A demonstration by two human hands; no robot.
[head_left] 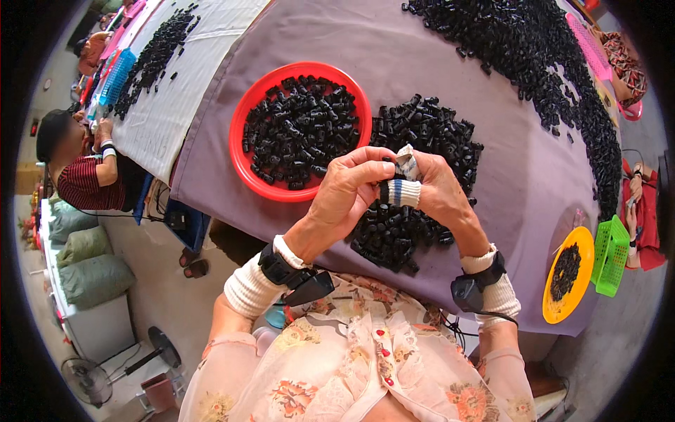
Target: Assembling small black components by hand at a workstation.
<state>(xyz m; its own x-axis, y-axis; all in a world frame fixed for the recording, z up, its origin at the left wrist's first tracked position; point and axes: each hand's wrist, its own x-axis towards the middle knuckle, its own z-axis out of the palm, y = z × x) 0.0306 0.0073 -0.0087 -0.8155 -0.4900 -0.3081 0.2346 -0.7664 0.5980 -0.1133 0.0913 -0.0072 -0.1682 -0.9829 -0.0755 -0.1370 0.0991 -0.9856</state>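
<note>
My left hand (346, 184) and my right hand (444, 188) meet over the table, fingers closed around a small black plastic part (387, 160), mostly hidden by the fingers. White cloth wraps with dark and blue stripes (405, 193) cover fingers of my right hand. Beneath and beyond the hands spreads a pile of black plastic parts (429, 137), short and tube-like. Left of it, close to my left hand, stands a round red basin (237, 133) holding many more black parts (302, 130).
A large heap of black parts (506, 49) covers the far right of the cloth-covered table (295, 32). A yellow plate (554, 309) with small black bits and a green basket (610, 257) sit at right. Other people (88, 172) work at left and right. A fan (88, 380) stands lower left.
</note>
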